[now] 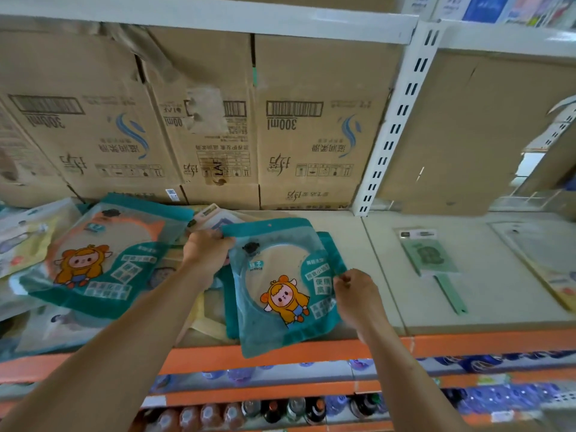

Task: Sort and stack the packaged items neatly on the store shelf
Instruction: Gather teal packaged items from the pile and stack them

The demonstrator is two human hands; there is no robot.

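Note:
A teal mirror packet (280, 285) with a cartoon figure lies on top of another teal packet near the front of the beige shelf (389, 275). My left hand (207, 249) grips its top left corner. My right hand (353, 291) pinches its right edge. To the left, a larger teal packet (103, 254) with the same cartoon rests tilted on a loose heap of other packets. A few more packets peek out from under my left forearm.
Cardboard boxes (311, 126) line the back of the shelf. A green flat packet (430, 257) lies to the right, past a white upright (392, 129). An orange shelf lip (280, 353) runs along the front, with bottles on the shelves below.

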